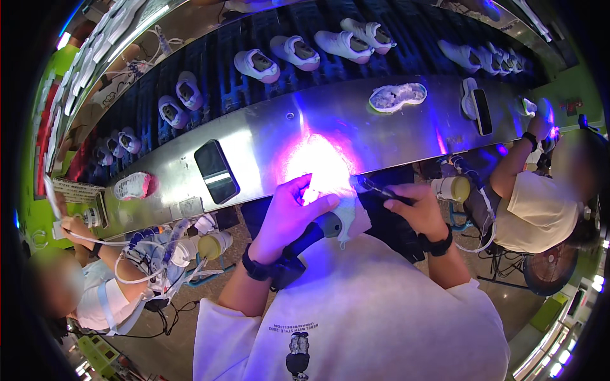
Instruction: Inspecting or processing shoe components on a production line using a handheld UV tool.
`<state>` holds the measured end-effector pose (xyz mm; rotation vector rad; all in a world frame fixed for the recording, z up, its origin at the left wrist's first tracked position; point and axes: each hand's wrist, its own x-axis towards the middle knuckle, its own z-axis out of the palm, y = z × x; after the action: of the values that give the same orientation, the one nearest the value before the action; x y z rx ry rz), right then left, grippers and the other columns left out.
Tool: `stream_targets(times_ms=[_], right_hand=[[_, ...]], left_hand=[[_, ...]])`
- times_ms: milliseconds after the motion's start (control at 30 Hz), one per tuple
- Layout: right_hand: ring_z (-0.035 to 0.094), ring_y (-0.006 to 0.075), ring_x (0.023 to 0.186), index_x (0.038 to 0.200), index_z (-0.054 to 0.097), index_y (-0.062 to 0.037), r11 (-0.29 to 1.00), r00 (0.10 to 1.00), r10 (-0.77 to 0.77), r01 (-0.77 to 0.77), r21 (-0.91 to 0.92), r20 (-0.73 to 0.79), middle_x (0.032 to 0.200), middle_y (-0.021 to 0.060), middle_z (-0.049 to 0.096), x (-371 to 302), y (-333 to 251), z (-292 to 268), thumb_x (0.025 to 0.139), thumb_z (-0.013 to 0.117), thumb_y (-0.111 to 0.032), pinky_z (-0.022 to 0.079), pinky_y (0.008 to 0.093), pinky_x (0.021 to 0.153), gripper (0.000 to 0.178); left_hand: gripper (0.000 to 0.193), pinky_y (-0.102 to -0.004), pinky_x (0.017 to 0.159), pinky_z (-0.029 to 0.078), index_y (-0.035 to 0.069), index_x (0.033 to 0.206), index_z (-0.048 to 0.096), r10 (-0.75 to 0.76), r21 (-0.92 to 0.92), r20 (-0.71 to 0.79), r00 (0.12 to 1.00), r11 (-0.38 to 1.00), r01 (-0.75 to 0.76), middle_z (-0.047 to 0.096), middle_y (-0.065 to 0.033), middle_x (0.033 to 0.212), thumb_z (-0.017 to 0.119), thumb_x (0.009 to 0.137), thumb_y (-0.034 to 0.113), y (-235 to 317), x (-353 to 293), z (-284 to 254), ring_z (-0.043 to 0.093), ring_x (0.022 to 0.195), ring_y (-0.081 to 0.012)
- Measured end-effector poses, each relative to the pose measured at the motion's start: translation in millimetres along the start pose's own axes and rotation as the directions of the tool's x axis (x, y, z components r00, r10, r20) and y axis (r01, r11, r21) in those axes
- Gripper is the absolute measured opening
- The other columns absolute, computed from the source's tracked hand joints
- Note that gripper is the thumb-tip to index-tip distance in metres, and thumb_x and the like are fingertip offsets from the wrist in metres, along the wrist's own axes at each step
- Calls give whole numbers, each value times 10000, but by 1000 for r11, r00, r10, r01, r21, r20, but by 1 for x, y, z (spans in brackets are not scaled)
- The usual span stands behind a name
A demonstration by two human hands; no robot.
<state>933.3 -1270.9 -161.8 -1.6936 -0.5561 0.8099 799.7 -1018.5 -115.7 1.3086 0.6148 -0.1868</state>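
My left hand (289, 213) is closed around a pale shoe (345, 213), thumb over its near part. White and violet glare washes out most of the shoe, and a thin loose strip hangs from its near end. To the right, my right hand (416, 209) grips a slim dark-handled tool (375, 185), which points left at the shoe. What sort of tip it has cannot be made out, nor whether it touches. Both hands are over the near edge of the metal bench (254, 143).
A phone (216, 171) lies left on the bench, another phone (483, 112) right, beside a shoe sole (469, 98). A shoe sole (398, 98) rests near the back edge. Pale shoes (257, 65) line the roller conveyor (216, 76). Co-workers (108, 286) (540, 203) sit on both sides.
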Motion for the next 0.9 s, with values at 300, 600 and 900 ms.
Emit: stream_targets(times_ms=[300, 600, 900], right_hand=[[606, 77, 773, 1153, 723, -4, 999, 997, 46, -46, -6, -69, 837, 29, 721, 15, -24, 1, 876, 777, -153, 500, 258, 720, 319], [536, 42, 666, 1093, 749, 4, 980, 978, 188, -182, -77, 85, 720, -13, 634, -12, -21, -34, 820, 812, -103, 410, 238, 577, 300], [521, 155, 611, 1080, 742, -20, 930, 994, -93, 65, -363, -59, 691, 76, 584, -12, -27, -26, 789, 814, -60, 407, 294, 583, 303]], left_hand=[[385, -250, 775, 543, -29, 1194, 640, 26, 122, 8, 1000, 992, -27, 703, -59, 1036, 770, 897, 179, 1, -4, 4, 672, 892, -104], [554, -284, 853, 521, -117, 1227, 586, 160, 190, -149, 976, 973, -130, 699, -97, 1055, 788, 882, 267, 0, 6, 4, 652, 956, -133], [416, -272, 732, 551, -21, 1171, 599, -25, -256, -271, 962, 965, -47, 666, -31, 920, 701, 950, 317, -7, 19, 21, 666, 815, -117]])
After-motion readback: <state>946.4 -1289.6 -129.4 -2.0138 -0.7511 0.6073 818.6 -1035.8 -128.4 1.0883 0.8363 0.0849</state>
